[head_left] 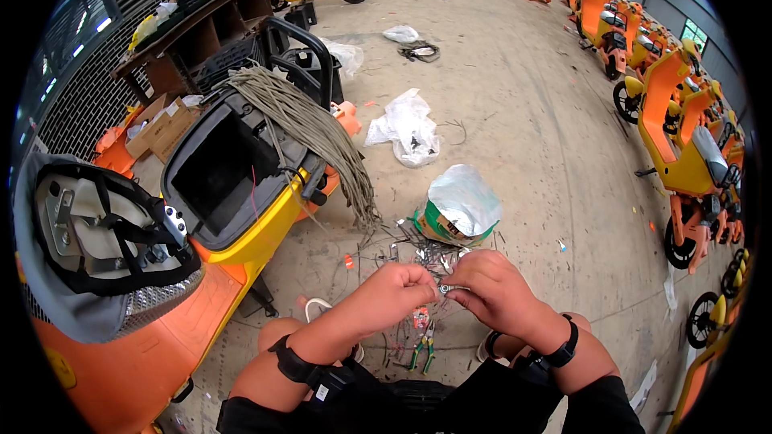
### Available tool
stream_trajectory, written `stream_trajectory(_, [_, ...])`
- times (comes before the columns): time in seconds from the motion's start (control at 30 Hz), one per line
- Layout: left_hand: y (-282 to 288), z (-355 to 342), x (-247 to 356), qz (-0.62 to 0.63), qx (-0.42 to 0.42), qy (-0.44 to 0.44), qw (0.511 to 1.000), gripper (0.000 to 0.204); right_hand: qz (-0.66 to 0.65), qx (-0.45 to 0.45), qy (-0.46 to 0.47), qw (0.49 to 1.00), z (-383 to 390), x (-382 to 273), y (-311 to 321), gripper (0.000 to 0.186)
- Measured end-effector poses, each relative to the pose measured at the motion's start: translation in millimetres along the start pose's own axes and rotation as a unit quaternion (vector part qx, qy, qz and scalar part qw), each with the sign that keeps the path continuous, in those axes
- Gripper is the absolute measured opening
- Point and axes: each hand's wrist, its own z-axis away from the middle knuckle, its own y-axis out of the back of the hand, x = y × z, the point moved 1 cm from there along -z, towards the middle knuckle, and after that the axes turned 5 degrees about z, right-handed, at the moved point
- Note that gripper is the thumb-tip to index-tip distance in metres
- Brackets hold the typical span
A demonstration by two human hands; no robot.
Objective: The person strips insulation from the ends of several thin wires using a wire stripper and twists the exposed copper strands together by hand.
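Between my two hands is a small silvery metal piece with a round ring-like part (445, 290); its exact kind is too small to make out. My left hand (402, 291) is closed, thumb and fingertips pinching at the piece's left side. From the right, my right hand (492, 288) pinches the same piece with its thumb and forefinger. Below the hands, pliers with green and yellow handles (423, 348) lie on the floor. Just beyond the hands stands a green container or bag with a silvery-white lining (462, 202), beside scattered wire scraps (402, 245).
At my left stands an orange and yellow scooter (261, 233), its seat (121, 249) tipped open and grey cable (301, 124) draped over it. White plastic bags (406, 124) lie ahead. Rows of similar scooters (683, 128) line the right side.
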Motion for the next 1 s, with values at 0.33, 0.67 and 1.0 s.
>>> stream_trajectory(0.33, [2.0,-0.3,0.6,0.157,-0.043,0.078,0.983,0.013,-0.08,0.011,-0.036,0.996,-2.5,-1.5,4.7,0.02])
stream_trajectory(0.67, [-0.6,-0.3,3.4,0.145,-0.028,0.08,0.986,0.008,-0.069,0.001,-0.012,0.998,0.8,1.2,5.3,0.018])
stream_trajectory(1.0, [-0.4,1.8,1.7,0.096,-0.036,0.053,0.993,0.012,-0.075,-0.03,-0.078,0.994,3.4,-5.0,0.2,0.015])
